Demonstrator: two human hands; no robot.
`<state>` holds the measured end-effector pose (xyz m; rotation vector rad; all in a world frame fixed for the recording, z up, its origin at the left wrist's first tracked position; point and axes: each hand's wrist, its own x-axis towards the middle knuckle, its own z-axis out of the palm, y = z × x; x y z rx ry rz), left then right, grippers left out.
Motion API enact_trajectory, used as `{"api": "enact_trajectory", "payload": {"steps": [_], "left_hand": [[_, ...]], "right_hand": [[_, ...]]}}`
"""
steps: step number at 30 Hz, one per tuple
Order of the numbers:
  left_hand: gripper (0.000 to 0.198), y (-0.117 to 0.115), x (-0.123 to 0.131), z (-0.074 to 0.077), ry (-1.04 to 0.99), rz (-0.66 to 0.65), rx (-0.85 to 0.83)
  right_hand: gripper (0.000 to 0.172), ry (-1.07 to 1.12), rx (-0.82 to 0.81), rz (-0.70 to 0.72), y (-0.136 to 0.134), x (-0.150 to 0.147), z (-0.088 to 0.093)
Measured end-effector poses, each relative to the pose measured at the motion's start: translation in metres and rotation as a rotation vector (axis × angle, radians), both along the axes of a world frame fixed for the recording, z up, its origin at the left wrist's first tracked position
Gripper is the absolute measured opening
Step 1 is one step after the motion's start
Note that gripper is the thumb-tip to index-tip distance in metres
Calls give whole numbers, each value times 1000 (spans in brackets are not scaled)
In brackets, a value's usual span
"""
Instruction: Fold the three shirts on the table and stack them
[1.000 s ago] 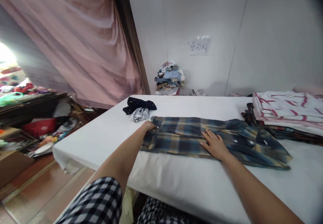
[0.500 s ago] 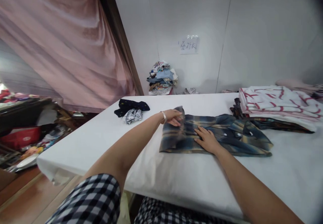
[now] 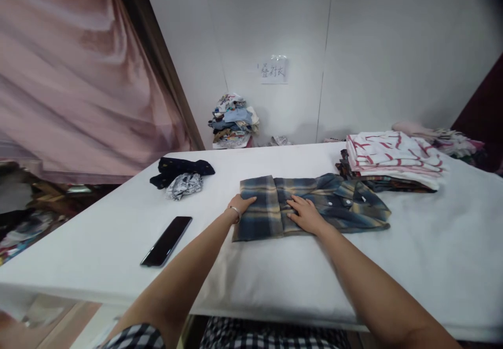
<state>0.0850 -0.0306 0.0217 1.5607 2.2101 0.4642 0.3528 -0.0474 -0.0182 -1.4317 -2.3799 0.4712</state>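
A blue and yellow plaid shirt [image 3: 261, 218] lies on the white-covered table [image 3: 314, 273], its left end turned over into a flat flap and its collar end to the right. My left hand [image 3: 241, 204], with a bracelet at the wrist, is at the folded left edge; its thumb rests on top, and the other fingers are mostly hidden. My right hand [image 3: 308, 217] lies on the shirt's middle, just right of the flap, fingers spread. Two white buttons show toward the collar.
A black phone [image 3: 167, 241] lies to the left of my left arm. Behind it are a dark cloth bundle [image 3: 183, 166] and a black-and-white one [image 3: 184, 185]. Folded clothes [image 3: 393, 155] are stacked at the right. Another clothes pile [image 3: 233, 121] stands by the wall.
The shirt's left end, lifted before, now lies flat over the body. My left hand has moved from that raised cloth to the fold. The view has turned right, and the phone now shows.
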Motion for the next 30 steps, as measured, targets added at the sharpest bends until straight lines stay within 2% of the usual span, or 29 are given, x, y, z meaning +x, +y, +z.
{"api": "enact_trajectory", "payload": {"steps": [2,4,8,11,15,18,21,23,25,27,30], "left_hand": [[46,-1,-2,5,-30,-3,18],[40,-4,-15,14,-31,9,53],[39,-17,-71,27,100,83,80],[37,-29,-104,20,232,109,-25],[40,-37,-112,9,241,118,-51],[43,-36,-108,18,237,126,-49],[47,-32,-102,42,136,126,4],[48,-30,-90,61,-31,101,71],[49,-27,-65,77,-245,39,111],[49,-25,-28,85,-477,-63,117],[52,-25,33,79,-786,-284,101]], "right_hand": [[50,11,21,4,-3,1,3],[47,29,80,10,-7,1,8],[47,36,198,55,-16,-5,14],[46,-37,117,105,-19,-12,12],[47,-82,18,125,-18,-16,5],[47,-8,65,124,-14,-11,2],[43,109,148,121,-10,-6,3],[40,188,198,128,-8,-4,4],[37,264,222,122,-7,-3,5],[36,349,217,80,-6,-3,5],[34,509,155,-25,-5,-1,3]]}}
